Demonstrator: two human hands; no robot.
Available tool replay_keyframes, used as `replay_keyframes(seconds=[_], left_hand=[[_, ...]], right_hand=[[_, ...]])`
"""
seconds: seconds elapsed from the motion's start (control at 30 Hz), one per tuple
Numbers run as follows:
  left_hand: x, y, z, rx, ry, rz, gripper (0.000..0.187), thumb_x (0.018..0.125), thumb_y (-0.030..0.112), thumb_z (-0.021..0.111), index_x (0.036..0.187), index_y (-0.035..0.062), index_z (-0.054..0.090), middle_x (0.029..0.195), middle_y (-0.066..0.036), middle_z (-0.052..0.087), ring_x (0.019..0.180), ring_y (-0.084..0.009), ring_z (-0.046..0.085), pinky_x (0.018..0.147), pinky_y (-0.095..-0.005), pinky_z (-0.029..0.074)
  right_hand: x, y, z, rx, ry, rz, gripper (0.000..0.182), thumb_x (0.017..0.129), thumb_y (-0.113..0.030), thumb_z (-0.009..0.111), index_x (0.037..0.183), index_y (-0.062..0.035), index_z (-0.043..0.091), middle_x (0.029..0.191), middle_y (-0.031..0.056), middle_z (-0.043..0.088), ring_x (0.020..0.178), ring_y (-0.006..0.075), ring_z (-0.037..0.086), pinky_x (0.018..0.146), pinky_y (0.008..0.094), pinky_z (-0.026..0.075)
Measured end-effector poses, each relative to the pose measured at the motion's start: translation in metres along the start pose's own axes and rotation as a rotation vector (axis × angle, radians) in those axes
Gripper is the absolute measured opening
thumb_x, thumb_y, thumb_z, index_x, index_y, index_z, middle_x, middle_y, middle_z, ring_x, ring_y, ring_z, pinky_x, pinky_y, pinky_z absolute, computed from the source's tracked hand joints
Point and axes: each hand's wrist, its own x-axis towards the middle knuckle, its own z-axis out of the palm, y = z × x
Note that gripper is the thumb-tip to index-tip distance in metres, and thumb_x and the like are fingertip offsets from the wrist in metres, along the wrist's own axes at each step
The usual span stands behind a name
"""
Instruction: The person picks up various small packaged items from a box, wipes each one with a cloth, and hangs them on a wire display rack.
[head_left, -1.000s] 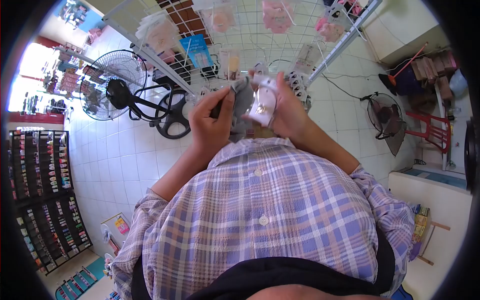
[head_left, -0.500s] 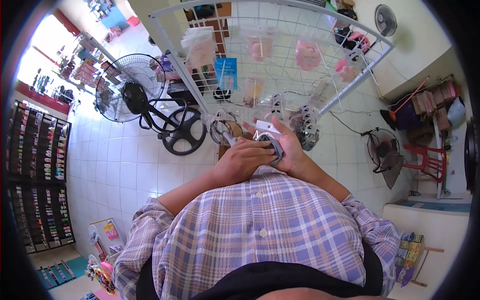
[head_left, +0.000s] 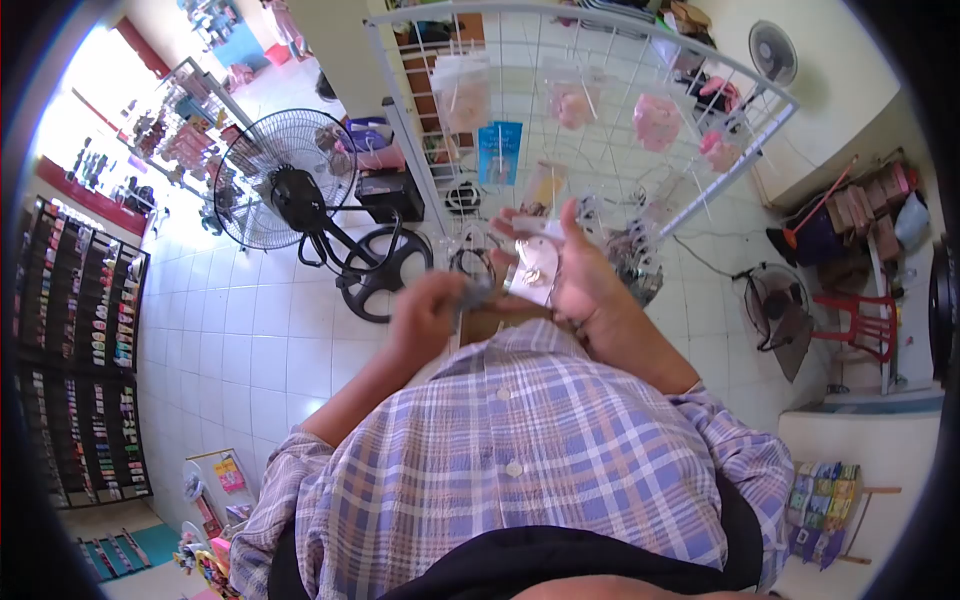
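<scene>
My left hand (head_left: 425, 310), smeared by motion, is closed round a grey cloth (head_left: 478, 293) left of my right hand. In my right hand (head_left: 585, 285), palm up with the thumb raised, rests a white card (head_left: 538, 262). A small shiny metallic ornament (head_left: 534, 275) is fixed on this card; its exact kind is too small to tell. Cloth and card are apart. Just beyond my hands, several round items in clear packaging (head_left: 472, 258) hang on the white wire rack (head_left: 430, 190).
Pink packaged goods (head_left: 657, 120) and a blue packet (head_left: 499, 152) hang on the rack. A black standing fan (head_left: 297, 200) stands front left. Another fan (head_left: 775, 305) and a red chair (head_left: 855, 325) are at the right. A black display board (head_left: 85, 350) lines the left side.
My left hand has pulled the cloth off the card and moved left. The card's face and ornament now show on my right palm. The view has turned slightly left.
</scene>
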Motion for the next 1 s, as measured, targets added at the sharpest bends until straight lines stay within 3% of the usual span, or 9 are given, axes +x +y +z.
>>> replay_keyframes(seconds=[0.03, 0.1, 0.23, 0.33, 0.37, 0.5, 0.63, 0.93, 1.0], left_hand=[[0.004, 0.004, -0.001, -0.124, 0.173, -0.23, 0.011, 0.088, 0.008, 0.06, 0.095, 0.0001, 0.063, 0.082, -0.004, 0.064, 0.079, -0.0128, 0.06, 0.069, -0.0253, 0.046], [0.023, -0.008, -0.032, -0.391, 0.322, -0.39, 0.014, 0.093, 0.011, 0.058, 0.098, 0.0001, 0.064, 0.083, -0.002, 0.063, 0.078, -0.0065, 0.054, 0.067, -0.0233, 0.045], [0.041, 0.022, -0.023, -0.778, 0.41, -0.35, 0.012, 0.09, 0.006, 0.06, 0.1, 0.0, 0.064, 0.089, -0.004, 0.065, 0.081, -0.009, 0.058, 0.071, -0.0253, 0.047], [0.038, 0.048, -0.011, -0.075, 0.055, 0.352, 0.019, 0.081, -0.002, 0.064, 0.099, 0.0004, 0.066, 0.1, -0.009, 0.067, 0.092, -0.0199, 0.064, 0.081, -0.0294, 0.05], [0.04, 0.054, -0.008, 0.073, -0.082, 0.56, 0.022, 0.077, -0.003, 0.065, 0.099, 0.0009, 0.067, 0.103, -0.011, 0.067, 0.096, -0.0242, 0.065, 0.084, -0.0319, 0.051], [0.04, 0.051, 0.0, 0.14, 0.095, 0.512, 0.029, 0.074, -0.006, 0.063, 0.102, 0.0013, 0.068, 0.101, -0.012, 0.067, 0.102, -0.0282, 0.063, 0.088, -0.0372, 0.05], [0.03, 0.048, -0.004, 0.085, 0.016, 0.54, 0.028, 0.076, -0.008, 0.062, 0.101, 0.0008, 0.069, 0.103, -0.012, 0.067, 0.101, -0.0271, 0.064, 0.085, -0.0358, 0.052], [0.033, 0.046, -0.009, 0.14, 0.045, 0.453, 0.032, 0.076, -0.009, 0.057, 0.104, 0.0017, 0.068, 0.104, -0.013, 0.067, 0.104, -0.0281, 0.063, 0.09, -0.0384, 0.05], [0.027, 0.049, -0.007, 0.071, -0.072, 0.529, 0.033, 0.076, -0.009, 0.057, 0.105, 0.0018, 0.068, 0.106, -0.013, 0.066, 0.106, -0.0288, 0.062, 0.091, -0.0385, 0.049]], right_hand=[[-0.004, -0.005, -0.001, -0.029, 0.015, -0.022, 0.086, 0.081, -0.074, 0.04, 0.135, -0.0074, 0.044, 0.131, 0.0082, 0.052, 0.114, 0.0255, 0.053, 0.09, 0.061, 0.044], [0.0, 0.004, 0.003, -0.009, 0.036, -0.004, 0.095, 0.076, -0.081, 0.035, 0.137, -0.0079, 0.043, 0.131, 0.0066, 0.051, 0.116, 0.0235, 0.051, 0.091, 0.0649, 0.042], [0.0, 0.019, 0.014, -0.126, 0.029, 0.019, 0.096, 0.078, -0.081, 0.019, 0.138, -0.0089, 0.04, 0.135, 0.0069, 0.047, 0.119, 0.023, 0.05, 0.094, 0.0625, 0.042], [0.006, 0.032, 0.02, -0.142, -0.071, 0.022, 0.095, 0.079, -0.078, 0.009, 0.144, -0.0123, 0.03, 0.137, 0.0082, 0.045, 0.126, 0.0235, 0.045, 0.103, 0.0462, 0.041], [0.004, 0.034, 0.023, -0.143, -0.072, 0.025, 0.095, 0.079, -0.078, 0.009, 0.144, -0.0123, 0.03, 0.137, 0.0082, 0.045, 0.126, 0.0235, 0.045, 0.103, 0.0462, 0.041], [0.0, 0.041, 0.037, 0.043, -0.218, -0.013, 0.086, 0.082, -0.074, 0.009, 0.145, -0.019, 0.028, 0.136, 0.0079, 0.044, 0.129, 0.0239, 0.041, 0.107, 0.0457, 0.036], [0.004, 0.051, 0.034, 0.042, -0.241, -0.045, 0.08, 0.086, -0.07, 0.006, 0.148, -0.0213, 0.021, 0.145, 0.0112, 0.035, 0.131, 0.0248, 0.039, 0.109, 0.0453, 0.034], [0.002, 0.049, 0.043, 0.167, -0.23, -0.074, 0.055, 0.1, -0.051, 0.018, 0.148, -0.0241, 0.024, 0.14, 0.0099, 0.042, 0.126, 0.0262, 0.043, 0.106, 0.0462, 0.034], [-0.001, 0.048, 0.041, 0.158, -0.222, -0.085, 0.054, 0.101, -0.049, 0.017, 0.148, -0.0242, 0.024, 0.14, 0.0103, 0.042, 0.126, 0.026, 0.044, 0.107, 0.0454, 0.034]])
